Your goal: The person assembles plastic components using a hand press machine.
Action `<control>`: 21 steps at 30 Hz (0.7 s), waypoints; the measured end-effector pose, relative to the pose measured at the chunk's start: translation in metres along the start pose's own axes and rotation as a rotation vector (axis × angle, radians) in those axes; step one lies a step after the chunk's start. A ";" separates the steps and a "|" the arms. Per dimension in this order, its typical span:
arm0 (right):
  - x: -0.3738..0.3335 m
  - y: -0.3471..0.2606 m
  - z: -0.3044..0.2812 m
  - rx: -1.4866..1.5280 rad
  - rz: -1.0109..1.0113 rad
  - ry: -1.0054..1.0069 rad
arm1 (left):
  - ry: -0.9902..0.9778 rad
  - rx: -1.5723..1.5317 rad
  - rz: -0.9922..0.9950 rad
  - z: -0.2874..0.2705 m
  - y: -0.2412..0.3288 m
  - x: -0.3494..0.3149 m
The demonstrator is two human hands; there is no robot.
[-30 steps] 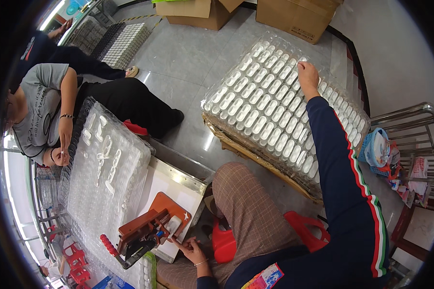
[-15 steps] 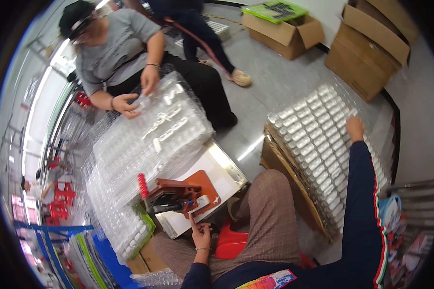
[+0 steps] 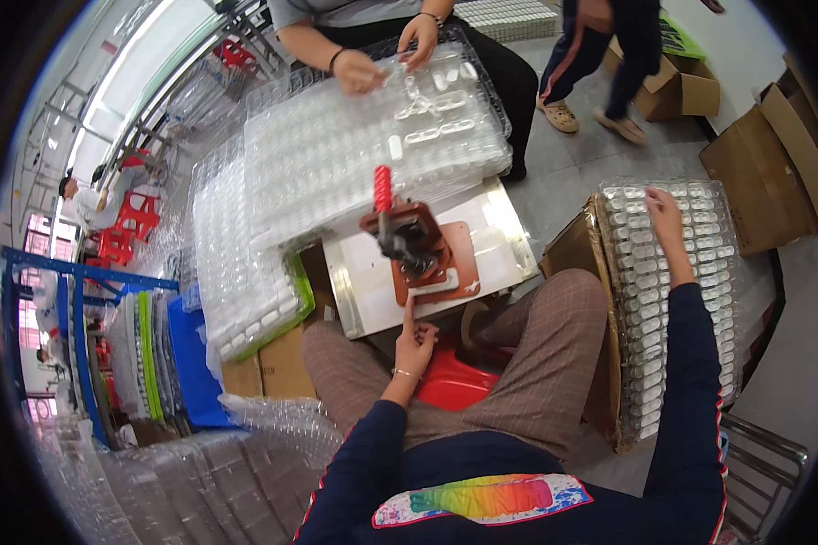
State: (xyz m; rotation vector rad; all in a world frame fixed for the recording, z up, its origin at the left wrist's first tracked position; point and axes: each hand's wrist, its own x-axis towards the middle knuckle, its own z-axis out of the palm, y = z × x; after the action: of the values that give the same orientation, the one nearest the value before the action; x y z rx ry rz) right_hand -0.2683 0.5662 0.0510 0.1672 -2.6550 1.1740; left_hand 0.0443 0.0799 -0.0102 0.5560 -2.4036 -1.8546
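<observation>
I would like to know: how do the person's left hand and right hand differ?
The left hand extends its index finger toward the white piece on the red-brown press; the right hand reaches over rows of white pieces. The left hand is closer to the body; the right hand is farther out. The left hand wears a bracelet; the right hand shows none. Both hands are bare.
</observation>
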 end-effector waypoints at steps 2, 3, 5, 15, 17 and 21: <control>-0.006 -0.074 0.052 0.075 -0.103 -0.160 | 0.015 -0.029 0.006 -0.006 -0.004 -0.002; -0.012 -0.110 0.075 0.081 -0.177 -0.234 | -0.004 -0.047 0.004 -0.008 -0.005 -0.002; -0.024 -0.177 0.104 0.029 -0.280 -0.360 | -0.028 -0.084 0.014 -0.010 -0.004 -0.002; 0.041 -0.291 0.215 -0.120 -0.508 -0.228 | -0.095 -0.298 -0.038 -0.010 0.000 0.000; 0.064 -0.287 0.234 -0.202 -0.509 -0.182 | -0.092 -0.343 -0.052 -0.012 0.000 -0.001; 0.093 -0.284 0.251 -0.434 -0.357 -0.205 | -0.064 -0.363 -0.075 -0.011 0.000 0.000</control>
State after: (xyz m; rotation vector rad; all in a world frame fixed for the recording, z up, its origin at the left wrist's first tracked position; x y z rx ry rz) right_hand -0.3436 0.1886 0.1139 0.6779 -2.8154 0.4806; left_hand 0.0473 0.0695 -0.0073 0.5670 -2.0278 -2.2974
